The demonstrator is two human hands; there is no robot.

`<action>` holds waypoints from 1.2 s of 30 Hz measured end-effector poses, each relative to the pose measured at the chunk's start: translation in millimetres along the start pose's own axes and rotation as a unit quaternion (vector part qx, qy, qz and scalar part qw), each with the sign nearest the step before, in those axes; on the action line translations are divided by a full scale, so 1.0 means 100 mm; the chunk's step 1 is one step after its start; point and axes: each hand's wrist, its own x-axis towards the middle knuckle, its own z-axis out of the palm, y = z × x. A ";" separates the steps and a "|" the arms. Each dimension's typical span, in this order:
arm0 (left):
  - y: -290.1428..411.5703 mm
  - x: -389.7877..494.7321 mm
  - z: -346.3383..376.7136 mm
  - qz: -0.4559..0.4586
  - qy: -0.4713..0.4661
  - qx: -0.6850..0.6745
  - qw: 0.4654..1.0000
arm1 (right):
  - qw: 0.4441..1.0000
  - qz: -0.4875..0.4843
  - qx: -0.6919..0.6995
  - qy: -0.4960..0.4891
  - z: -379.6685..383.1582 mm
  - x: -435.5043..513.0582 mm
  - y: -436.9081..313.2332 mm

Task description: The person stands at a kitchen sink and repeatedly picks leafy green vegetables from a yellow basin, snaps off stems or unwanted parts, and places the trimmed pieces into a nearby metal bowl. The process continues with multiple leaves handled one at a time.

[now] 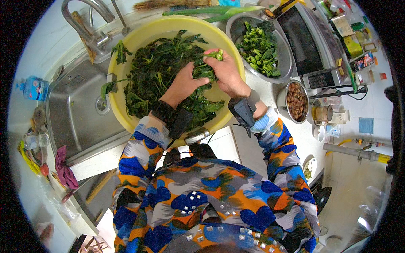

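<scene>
A large yellow plastic basin (114, 76) holds dark leafy greens (158, 79) in water. Over its right half, my right hand (229, 74) grips a small bunch of the greens (202, 70), with the pale stem ends showing by the thumb. My left hand (180, 83) is at the leafy side of the same bunch, thumb and fingers around it; some fingertips are hidden by leaves. Right of the basin, a metal bowl (286, 71) holds more greens, their stems lighter green. A few leaves (120, 52) hang over the basin's left rim.
The basin partly overlaps a steel sink (72, 126) with a faucet (87, 28). Green onions (202, 12) lie behind. A steel pot of brown chunks (296, 101) and a microwave oven (303, 44) stand right. A purple cloth (65, 167) lies at the sink's front-left corner.
</scene>
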 end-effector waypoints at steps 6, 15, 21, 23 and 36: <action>-0.04 -0.01 0.06 0.091 0.032 0.300 0.949 | 0.960 -0.125 -0.249 -0.030 -0.16 0.05 0.12; -0.02 -0.11 0.01 0.014 0.042 0.349 0.936 | 0.927 0.099 -0.322 -0.167 -0.43 0.13 -0.03; 0.09 -0.15 -0.10 0.010 0.069 0.301 0.951 | 0.770 0.018 -0.634 -0.068 -0.17 0.32 0.17; 0.19 -0.18 -0.15 -0.014 0.086 0.314 0.946 | 0.781 -0.012 -0.593 -0.194 -0.10 0.28 0.26; 0.67 -0.73 -0.32 -0.029 0.115 0.270 0.956 | 0.764 -0.056 -0.632 -0.117 -0.15 0.29 0.15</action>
